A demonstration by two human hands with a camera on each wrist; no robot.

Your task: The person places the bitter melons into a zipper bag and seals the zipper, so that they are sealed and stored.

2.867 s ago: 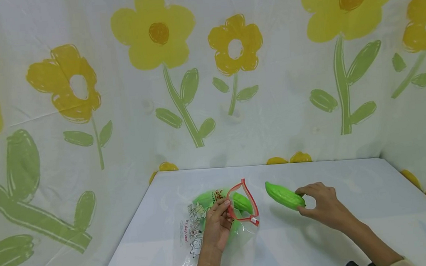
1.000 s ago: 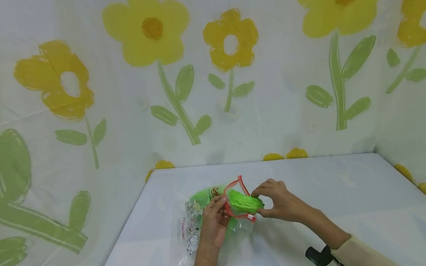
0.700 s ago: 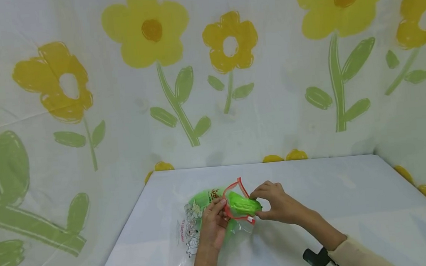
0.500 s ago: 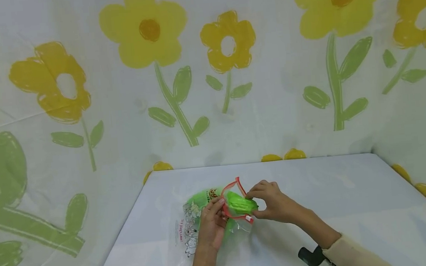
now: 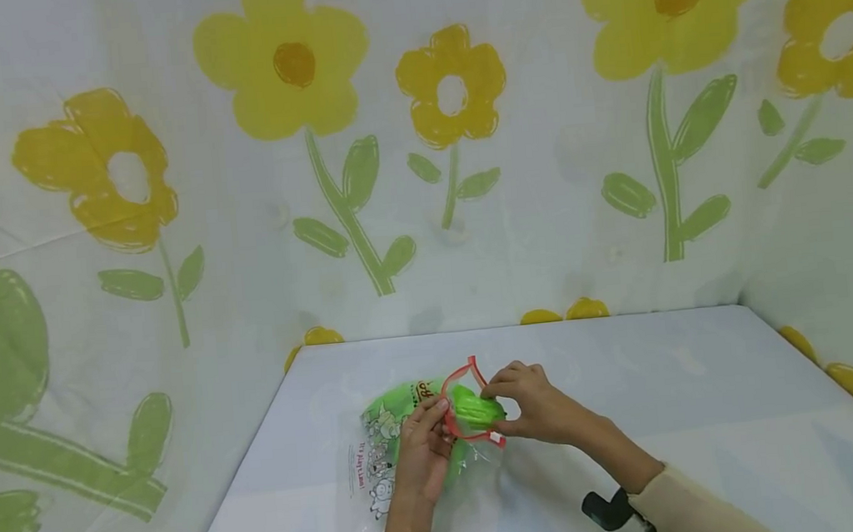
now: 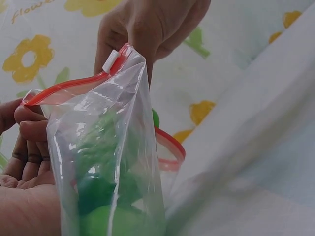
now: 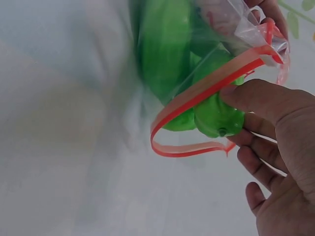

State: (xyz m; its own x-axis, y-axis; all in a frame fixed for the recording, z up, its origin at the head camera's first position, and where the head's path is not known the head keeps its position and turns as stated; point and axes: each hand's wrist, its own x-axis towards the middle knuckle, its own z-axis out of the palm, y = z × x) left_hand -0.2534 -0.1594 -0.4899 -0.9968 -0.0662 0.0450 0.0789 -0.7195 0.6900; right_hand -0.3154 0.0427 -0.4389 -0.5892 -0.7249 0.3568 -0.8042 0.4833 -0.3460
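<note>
A clear plastic zip bag with a red zip edge and printed cartoon animals lies on the table in the head view. My left hand pinches the edge of its mouth and holds it open. My right hand grips the end of a bumpy green bitter melon between thumb and fingers. Most of that melon is inside the bag's mouth, with its stem end sticking out. Through the plastic in the right wrist view, another long green piece shows inside. The bag's other green contents blur together.
The white table extends around the bag. A white curtain with yellow flowers hangs behind and to both sides. A black camera mount sits by my right wrist.
My right hand has brought the bitter melon leftward from beside the bag into its mouth, then pushed it deeper. The left hand keeps its pinch on the bag's edge.
</note>
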